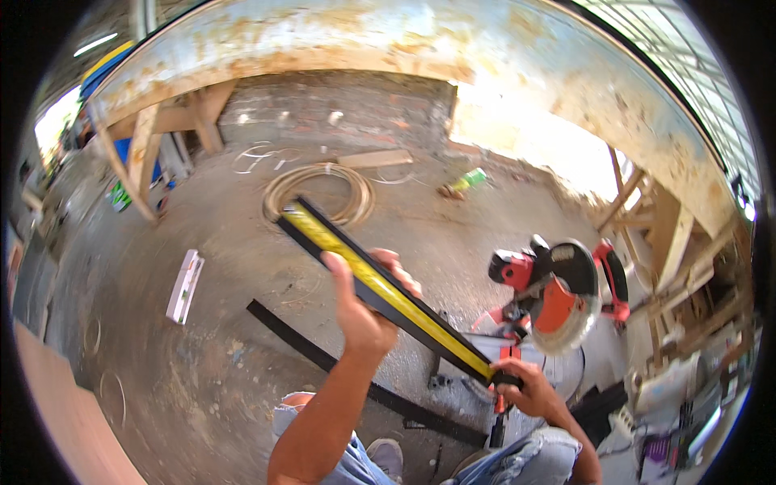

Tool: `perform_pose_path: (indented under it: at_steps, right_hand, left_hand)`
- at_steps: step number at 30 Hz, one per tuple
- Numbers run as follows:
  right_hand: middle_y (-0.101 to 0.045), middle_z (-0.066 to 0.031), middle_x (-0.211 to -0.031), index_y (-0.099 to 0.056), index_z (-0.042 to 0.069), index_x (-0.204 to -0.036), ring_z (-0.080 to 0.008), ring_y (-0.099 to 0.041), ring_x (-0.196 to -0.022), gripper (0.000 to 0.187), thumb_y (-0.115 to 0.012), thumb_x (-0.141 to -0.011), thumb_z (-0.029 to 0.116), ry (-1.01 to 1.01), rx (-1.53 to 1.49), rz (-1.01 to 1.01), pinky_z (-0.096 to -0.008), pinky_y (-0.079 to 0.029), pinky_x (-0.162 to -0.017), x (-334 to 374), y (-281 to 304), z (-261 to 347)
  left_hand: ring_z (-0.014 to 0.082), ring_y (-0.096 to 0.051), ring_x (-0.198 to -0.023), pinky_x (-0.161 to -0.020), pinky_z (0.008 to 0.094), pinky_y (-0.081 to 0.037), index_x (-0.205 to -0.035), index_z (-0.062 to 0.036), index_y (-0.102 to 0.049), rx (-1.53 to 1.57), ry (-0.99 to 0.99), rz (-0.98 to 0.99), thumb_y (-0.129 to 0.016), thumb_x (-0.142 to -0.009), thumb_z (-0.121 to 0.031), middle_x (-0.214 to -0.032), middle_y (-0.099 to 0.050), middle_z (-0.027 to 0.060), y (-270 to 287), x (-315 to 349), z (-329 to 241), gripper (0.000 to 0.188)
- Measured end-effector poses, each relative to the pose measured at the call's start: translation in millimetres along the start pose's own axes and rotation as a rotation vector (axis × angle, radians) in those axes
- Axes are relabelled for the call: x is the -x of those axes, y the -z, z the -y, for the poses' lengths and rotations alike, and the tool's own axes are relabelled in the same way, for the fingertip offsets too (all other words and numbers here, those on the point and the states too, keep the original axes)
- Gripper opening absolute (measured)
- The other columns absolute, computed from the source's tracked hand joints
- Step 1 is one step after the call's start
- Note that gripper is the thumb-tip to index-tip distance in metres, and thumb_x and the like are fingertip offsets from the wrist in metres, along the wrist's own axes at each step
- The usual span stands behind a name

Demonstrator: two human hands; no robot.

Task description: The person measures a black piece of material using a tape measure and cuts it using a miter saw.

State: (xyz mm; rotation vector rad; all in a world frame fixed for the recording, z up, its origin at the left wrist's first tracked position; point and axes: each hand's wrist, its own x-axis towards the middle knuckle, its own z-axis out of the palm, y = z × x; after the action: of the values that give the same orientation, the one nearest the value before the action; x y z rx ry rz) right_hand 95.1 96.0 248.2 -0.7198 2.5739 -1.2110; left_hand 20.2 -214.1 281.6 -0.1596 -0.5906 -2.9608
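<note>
A long, straight black profile (365, 279) with a bright yellow strip along its face slants across the middle, far end raised to the left. My left hand (364, 311) grips it around its middle, thumb on the near side and fingers on the far side. At its lower right end my right hand (529, 390) is closed, fingers curled round a dark part there. Just beyond that hand stands a red and black mitre saw (558, 295) with a round blade and an orange-red guard. A black strip (303, 343) lies on the floor under my left forearm.
A coiled beige hose (275, 194) and a flat wooden board (376, 158) lie farther off. To the left is a long white box (185, 287); a green bottle (469, 179) lies beyond. A large stained panel on wooden legs (323, 36) spans the back. Wooden frames (695, 283) crowd the right.
</note>
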Motion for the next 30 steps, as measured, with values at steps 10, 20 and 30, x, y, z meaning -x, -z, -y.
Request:
perform_pose_path:
  at_steps: [10,20,30]
  right_hand:
    - [-0.062,-0.0125,-0.102,-0.059,0.006,-0.121,-0.0326,-0.066,-0.09,0.047,-0.07,-0.075,0.011,0.236,0.499,-0.335,-0.0419,-0.055,-0.07,0.8,47.4,48.0]
    - [-0.061,-0.0109,-0.1,-0.061,0.007,-0.12,-0.0302,-0.065,-0.087,0.045,-0.067,-0.077,0.018,0.22,0.576,-0.386,-0.0402,-0.055,-0.065,12.9,40.9,57.0]
    - [-0.056,-0.0092,-0.098,-0.059,0.008,-0.119,-0.0261,-0.065,-0.085,0.041,-0.065,-0.081,0.02,0.271,0.614,-0.408,-0.0399,-0.055,-0.056,13.9,38.1,51.5]
  left_hand:
    - [0.0219,-0.049,-0.08,-0.077,0.0357,-0.044,-0.11,0.0044,-0.059,-0.009,-0.283,-0.005,-0.051,-0.1,-0.051,-0.085,-0.051,0.0099,56.1,-12.2,-127.3,0.056]
    - [0.0253,-0.052,-0.081,-0.076,0.0355,-0.051,-0.107,0.0045,-0.062,-0.064,-0.23,-0.039,-0.046,-0.103,-0.043,-0.083,-0.055,0.011,67.1,-15.6,-134.4,0.05]
    - [0.0252,-0.05,-0.083,-0.078,0.036,-0.05,-0.104,0.0061,-0.061,-0.101,-0.222,0.015,-0.038,-0.103,-0.043,-0.084,-0.052,0.0108,68.7,-15.0,-140.3,0.054]
